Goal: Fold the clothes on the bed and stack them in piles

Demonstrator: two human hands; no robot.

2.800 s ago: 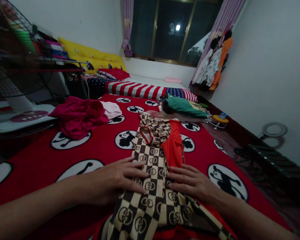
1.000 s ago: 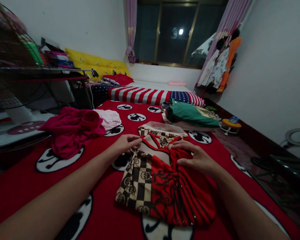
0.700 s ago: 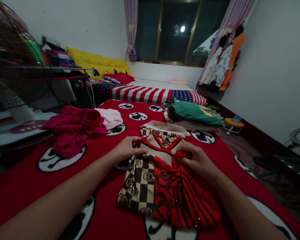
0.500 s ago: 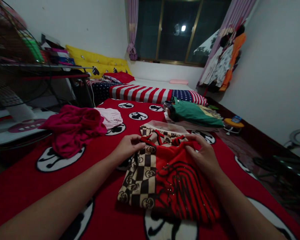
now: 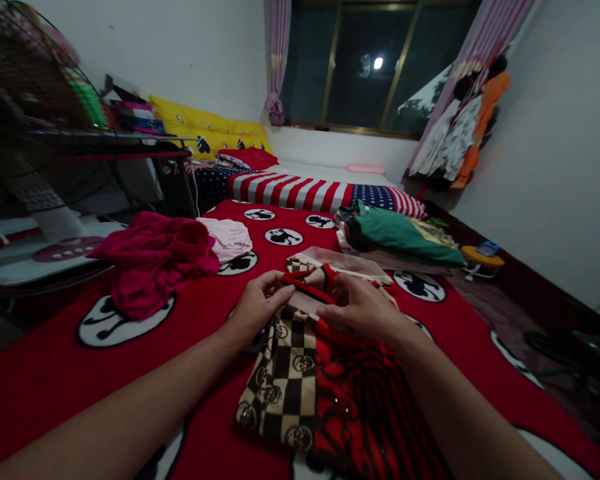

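Note:
A red garment with a checked black-and-cream side panel (image 5: 293, 373) lies in front of me, dark curved lines and shiny dots across its red part. My left hand (image 5: 257, 303) pinches the red-trimmed upper edge at its left, thumb on top. On the same edge, right of the middle, my right hand (image 5: 363, 307) has its fingers and thumb closed on the cloth. A pale inner side of the garment shows between the hands. Behind them lies sheer whitish cloth (image 5: 347, 259) with more checked fabric. My right forearm covers part of the garment's right side.
A red blanket (image 5: 215, 373) with round white patches spreads beneath. To the left lie magenta cloth (image 5: 160, 257) and pale pink cloth (image 5: 230, 238). Green folded clothes (image 5: 405, 230) lie at the back right. A fan base (image 5: 55, 250) stands left, an orange-topped stool (image 5: 483, 257) right.
My right hand has moved left along the upper edge, closer to my left hand. The edge between them has lifted and gapes. The whole view has shifted slightly.

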